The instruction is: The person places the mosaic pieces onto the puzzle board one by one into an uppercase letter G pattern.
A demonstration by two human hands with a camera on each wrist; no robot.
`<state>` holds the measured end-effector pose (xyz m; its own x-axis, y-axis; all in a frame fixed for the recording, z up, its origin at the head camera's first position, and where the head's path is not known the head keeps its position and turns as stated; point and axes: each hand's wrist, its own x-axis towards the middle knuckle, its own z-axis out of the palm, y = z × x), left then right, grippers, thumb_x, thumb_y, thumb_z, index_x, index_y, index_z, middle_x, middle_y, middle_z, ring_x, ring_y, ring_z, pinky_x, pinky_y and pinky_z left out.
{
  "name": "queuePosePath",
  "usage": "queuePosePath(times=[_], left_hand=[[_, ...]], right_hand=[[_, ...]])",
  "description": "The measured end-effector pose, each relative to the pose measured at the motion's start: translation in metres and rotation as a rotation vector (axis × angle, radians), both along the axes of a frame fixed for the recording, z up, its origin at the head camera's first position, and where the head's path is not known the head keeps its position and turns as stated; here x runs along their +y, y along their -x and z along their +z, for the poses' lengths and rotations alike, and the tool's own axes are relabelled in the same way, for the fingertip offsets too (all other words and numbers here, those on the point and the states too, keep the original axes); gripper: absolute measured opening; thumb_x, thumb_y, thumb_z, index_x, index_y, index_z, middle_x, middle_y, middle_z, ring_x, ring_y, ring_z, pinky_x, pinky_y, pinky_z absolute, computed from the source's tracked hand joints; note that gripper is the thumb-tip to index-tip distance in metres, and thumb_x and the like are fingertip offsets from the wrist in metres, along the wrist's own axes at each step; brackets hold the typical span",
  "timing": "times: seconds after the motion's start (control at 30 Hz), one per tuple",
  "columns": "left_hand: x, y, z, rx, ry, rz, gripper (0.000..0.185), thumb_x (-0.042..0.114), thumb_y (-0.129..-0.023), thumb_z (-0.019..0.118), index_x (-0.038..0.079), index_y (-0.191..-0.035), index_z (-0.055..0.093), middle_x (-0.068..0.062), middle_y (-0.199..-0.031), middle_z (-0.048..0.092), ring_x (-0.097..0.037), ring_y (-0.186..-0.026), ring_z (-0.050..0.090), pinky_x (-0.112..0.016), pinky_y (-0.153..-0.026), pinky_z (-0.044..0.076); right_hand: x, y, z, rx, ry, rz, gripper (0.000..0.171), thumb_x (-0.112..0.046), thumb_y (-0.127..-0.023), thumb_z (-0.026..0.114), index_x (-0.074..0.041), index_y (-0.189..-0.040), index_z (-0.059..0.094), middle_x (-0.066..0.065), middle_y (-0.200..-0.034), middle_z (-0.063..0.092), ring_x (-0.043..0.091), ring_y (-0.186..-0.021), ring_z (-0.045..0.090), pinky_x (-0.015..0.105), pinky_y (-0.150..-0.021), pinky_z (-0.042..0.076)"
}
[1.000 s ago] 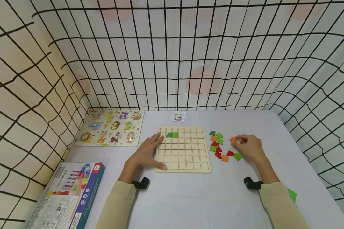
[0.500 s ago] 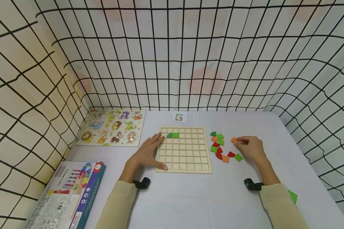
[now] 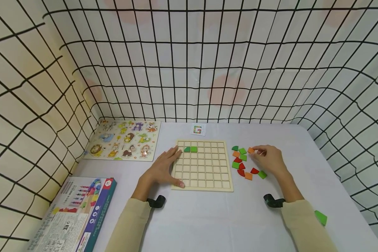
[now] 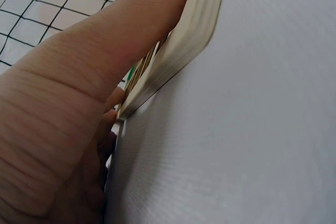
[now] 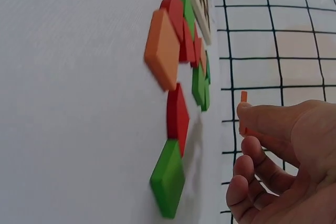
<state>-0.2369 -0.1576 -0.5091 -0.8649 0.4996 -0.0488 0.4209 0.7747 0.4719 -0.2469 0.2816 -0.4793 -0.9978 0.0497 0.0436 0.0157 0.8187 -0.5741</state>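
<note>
- Our right hand (image 3: 269,160): grip pinching the orange tile (image 3: 250,150), now lifted off the counter (image 3: 208,217), nearer the grid board (image 3: 203,165).
- Our left hand (image 3: 163,168): flat, fingers straight, still steadying the board.

I've lifted the orange tile (image 3: 250,150) off the bench; right hand (image 3: 268,160) has carried it left, nearer the board (image 3: 203,165). My head view has drifted slightly.

Left hand (image 3: 163,168) flat, right hand (image 3: 269,159) pinching
</note>
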Motion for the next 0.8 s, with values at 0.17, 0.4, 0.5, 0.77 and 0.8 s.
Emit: queuePosePath(times=[0.17, 0.4, 0.5, 0.77, 0.8], left_hand=[[0.0, -0.001, 0.0, 0.003, 0.006, -0.002, 0.14, 0.075, -0.06, 0.087, 0.018, -0.167, 0.015, -0.003, -0.176, 0.005, -0.025, -0.163, 0.006, -0.046, -0.133, 0.007], [0.0, -0.001, -0.001, -0.002, -0.006, -0.003, 0.139, 0.073, -0.061, 0.087, 0.016, -0.167, 0.017, -0.004, -0.176, 0.005, -0.027, -0.163, 0.006, -0.047, -0.133, 0.008], [0.0, 0.0, -0.001, 0.002, -0.001, -0.005, 0.139, 0.074, -0.061, 0.087, 0.016, -0.167, 0.017, -0.004, -0.176, 0.005, -0.027, -0.163, 0.007, -0.047, -0.133, 0.009], [-0.001, 0.001, -0.002, 0.006, 0.003, -0.005, 0.14, 0.076, -0.06, 0.086, 0.019, -0.167, 0.016, -0.002, -0.176, 0.004, -0.024, -0.163, 0.005, -0.045, -0.133, 0.008], [-0.002, 0.001, -0.002, 0.004, 0.004, -0.005, 0.14, 0.076, -0.06, 0.086, 0.019, -0.167, 0.015, -0.002, -0.176, 0.003, -0.023, -0.163, 0.004, -0.045, -0.133, 0.008]], right_hand=[[-0.017, 0.003, 0.007, 0.006, 0.02, 0.042, 0.037, -0.022, -0.098, 0.07, -0.004, -0.131, 0.07, 0.016, -0.103, 0.064, 0.029, -0.094, 0.055, 0.029, -0.069, 0.048], [-0.04, 0.01, 0.015, 0.02, 0.067, 0.122, 0.036, -0.023, -0.1, 0.069, -0.005, -0.131, 0.07, 0.015, -0.108, 0.065, 0.029, -0.098, 0.055, 0.03, -0.073, 0.049], [-0.053, 0.013, 0.016, 0.012, 0.089, 0.15, 0.036, -0.022, -0.099, 0.07, -0.006, -0.131, 0.07, 0.014, -0.109, 0.064, 0.028, -0.098, 0.054, 0.028, -0.07, 0.049], [-0.084, 0.02, 0.015, -0.002, 0.105, 0.195, 0.032, -0.018, -0.097, 0.073, -0.006, -0.126, 0.073, 0.012, -0.106, 0.063, 0.025, -0.092, 0.052, 0.03, -0.07, 0.046], [-0.088, 0.021, 0.015, -0.001, 0.107, 0.205, 0.031, -0.019, -0.096, 0.074, -0.007, -0.125, 0.073, 0.012, -0.105, 0.063, 0.025, -0.092, 0.052, 0.03, -0.071, 0.045]])
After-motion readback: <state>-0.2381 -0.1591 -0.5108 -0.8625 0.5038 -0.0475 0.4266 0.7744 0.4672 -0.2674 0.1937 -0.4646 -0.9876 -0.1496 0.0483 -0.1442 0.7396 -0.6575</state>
